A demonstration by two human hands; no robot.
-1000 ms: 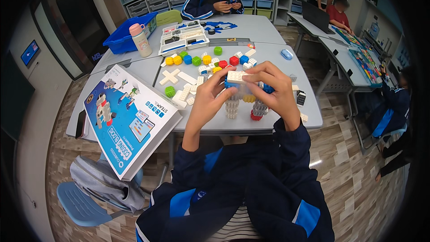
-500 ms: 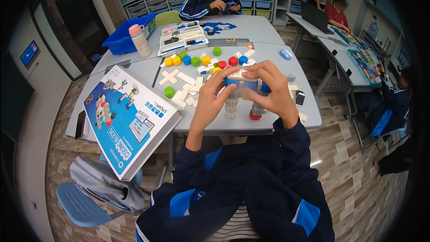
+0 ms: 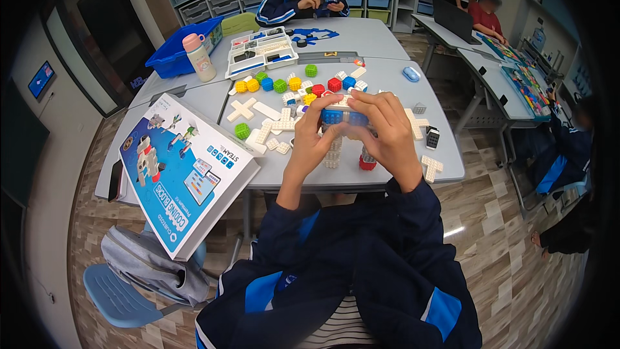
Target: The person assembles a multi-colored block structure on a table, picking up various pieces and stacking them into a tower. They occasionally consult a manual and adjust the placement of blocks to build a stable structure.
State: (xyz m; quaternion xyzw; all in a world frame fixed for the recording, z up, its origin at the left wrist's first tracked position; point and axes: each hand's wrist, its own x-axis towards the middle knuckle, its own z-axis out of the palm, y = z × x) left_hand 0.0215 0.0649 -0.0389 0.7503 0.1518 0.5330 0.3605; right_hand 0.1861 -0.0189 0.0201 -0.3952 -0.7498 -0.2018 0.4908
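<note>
Head view: left hand (image 3: 314, 137) and right hand (image 3: 386, 133) both closed around a blue-and-white block build (image 3: 341, 117), held just above the desk (image 3: 361, 68) near its front edge. White legs hang under it. Loose coloured cubes (image 3: 284, 84) lie behind, white plates (image 3: 266, 111) to the left. Box (image 3: 184, 171) leans off the desk's left corner.

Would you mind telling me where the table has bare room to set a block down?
Bare tabletop lies between the blue oval piece and the table's right edge. It is crowded between the row of coloured cubes and both hands.
</note>
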